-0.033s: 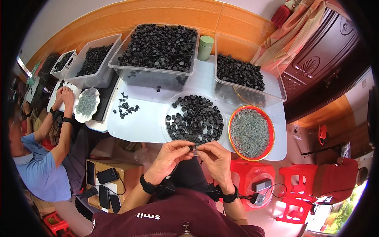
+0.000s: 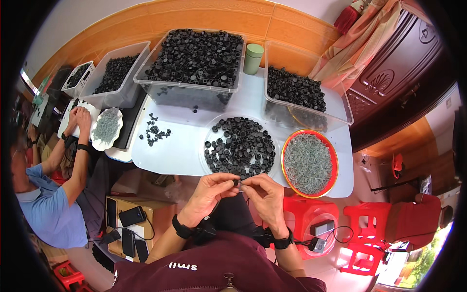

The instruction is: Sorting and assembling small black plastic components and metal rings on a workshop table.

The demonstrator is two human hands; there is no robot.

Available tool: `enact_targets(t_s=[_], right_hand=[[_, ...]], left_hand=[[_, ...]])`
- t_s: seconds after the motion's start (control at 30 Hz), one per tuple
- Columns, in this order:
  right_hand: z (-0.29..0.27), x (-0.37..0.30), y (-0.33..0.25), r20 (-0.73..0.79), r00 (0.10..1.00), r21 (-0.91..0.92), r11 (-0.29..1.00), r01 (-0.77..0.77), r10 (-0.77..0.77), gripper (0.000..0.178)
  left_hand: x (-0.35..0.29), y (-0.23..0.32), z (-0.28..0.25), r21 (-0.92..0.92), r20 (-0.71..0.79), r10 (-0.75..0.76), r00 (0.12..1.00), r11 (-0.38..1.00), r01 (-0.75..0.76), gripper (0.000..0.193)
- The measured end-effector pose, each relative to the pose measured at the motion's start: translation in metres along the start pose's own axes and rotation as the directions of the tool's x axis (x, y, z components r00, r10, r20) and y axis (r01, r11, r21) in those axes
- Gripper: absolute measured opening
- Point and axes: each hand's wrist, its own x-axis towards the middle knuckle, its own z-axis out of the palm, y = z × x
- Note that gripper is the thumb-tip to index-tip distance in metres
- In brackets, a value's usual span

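My left hand [image 2: 213, 189] pinches a small black plastic cap [image 2: 236, 182] between thumb and fingers, just off the table's near edge. Close against it, my right hand [image 2: 266, 193] has its thumb and index finger pinched together. What those fingertips hold is too small to make out. Beyond my hands, many similar black caps [image 2: 238, 141] lie heaped on a clear round tray [image 2: 276, 152]. To the right, a red bowl with a yellow rim [image 2: 334, 168] is full of thin silver-grey pieces [image 2: 309, 163] that look like screws or nails.
Clear plastic bins [image 2: 189, 92] of black parts line the back, with a green canister [image 2: 253, 58] between two. Loose black pieces [image 2: 154, 131] lie left. A co-worker [image 2: 58, 190] handles parts beside a white dish [image 2: 119, 127]. Red stools [image 2: 296, 209] and a phone-laden box [image 2: 158, 216] stand below.
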Motion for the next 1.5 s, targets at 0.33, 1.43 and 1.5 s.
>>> enact_targets(t_s=[0.33,1.43,1.5], right_hand=[[0.006,-0.003,0.003,0.043,0.999,-0.055,0.998,-0.023,0.025,0.008],[0.011,-0.030,0.002,-0.056,0.993,-0.245,0.965,0.091,-0.108,0.014],[0.012,-0.029,0.003,-0.057,0.990,-0.241,0.964,0.110,-0.127,0.016]], left_hand=[[-0.004,0.001,-0.002,0.063,0.006,0.030,1.000,0.998,-0.031,0.019],[-0.006,-0.014,-0.006,0.055,0.050,-0.112,0.992,0.993,0.109,0.019],[-0.007,-0.015,-0.006,0.014,0.060,-0.121,0.991,0.993,0.120,0.019]])
